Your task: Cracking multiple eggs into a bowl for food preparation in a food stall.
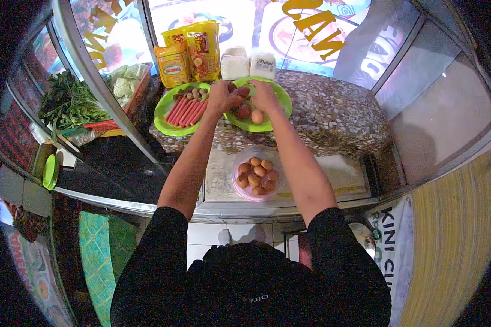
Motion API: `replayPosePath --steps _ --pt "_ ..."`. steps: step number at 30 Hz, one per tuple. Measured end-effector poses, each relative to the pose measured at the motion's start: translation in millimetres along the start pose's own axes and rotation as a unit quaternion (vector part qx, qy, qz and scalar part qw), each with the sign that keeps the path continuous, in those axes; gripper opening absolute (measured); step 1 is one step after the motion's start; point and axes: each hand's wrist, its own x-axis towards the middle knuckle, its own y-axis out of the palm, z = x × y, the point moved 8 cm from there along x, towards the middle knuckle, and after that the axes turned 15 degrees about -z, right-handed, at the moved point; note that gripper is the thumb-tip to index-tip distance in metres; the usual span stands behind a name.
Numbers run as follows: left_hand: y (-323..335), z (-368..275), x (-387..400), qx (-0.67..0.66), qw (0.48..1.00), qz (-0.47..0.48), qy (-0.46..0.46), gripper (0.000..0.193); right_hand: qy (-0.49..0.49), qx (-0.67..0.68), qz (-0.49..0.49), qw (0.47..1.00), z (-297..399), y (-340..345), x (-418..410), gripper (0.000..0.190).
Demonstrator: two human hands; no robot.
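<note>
Both of my hands are over the right-hand green plate (285, 100), which holds several reddish round foods (241, 92), possibly tomatoes, and a pale brown egg (257, 116). My left hand (222, 98) is at the plate's left side, its fingertips close to or touching the reddish pieces. My right hand (263, 96) reaches in from the right, above the egg, with its fingers bent. Whether either hand grips anything is unclear. Beside my left hand, another green plate (160, 116) carries a row of pink sausages (186, 111) and several small brownish balls (194, 93).
A clear round tub (238, 192) with several brown eggs (254, 180) stands between my forearms. Yellow noodle packs (203, 51) and white wrapped blocks (234, 65) stand behind the plates. Leafy greens (77, 102) and a red basket (139, 90) lie left, past a metal frame post (110, 94).
</note>
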Motion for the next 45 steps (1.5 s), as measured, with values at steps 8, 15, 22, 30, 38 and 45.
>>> replayPosePath --steps 8,15,22,30,38,45 --pt "-8.6 -12.0 -22.9 -0.02 0.998 -0.023 0.047 0.032 0.012 0.052 -0.116 0.992 -30.2 -23.7 -22.6 0.037" --pt "-11.3 -36.0 -64.3 -0.107 0.994 -0.015 0.016 0.024 0.096 0.125 -0.229 0.961 -34.2 -81.3 -64.8 0.024" --pt "-18.7 -48.7 -105.0 -0.133 0.989 -0.048 0.04 0.02 0.104 0.103 -0.266 0.953 -9.2 -107.4 -106.3 0.018" --pt "-16.0 -70.4 -127.0 -0.117 0.993 0.001 0.032 0.027 0.114 0.119 -0.277 0.947 -13.0 -114.9 -139.4 0.018" --pt "16.4 -48.6 -164.1 -0.111 0.99 0.054 0.07 0.022 0.142 0.098 -0.254 0.952 -24.1 -88.1 -184.1 0.018" --pt "52.6 -20.1 -197.5 -0.048 0.989 0.106 0.093 0.016 0.165 0.082 -0.148 0.972 -25.6 -51.6 -216.6 0.021"
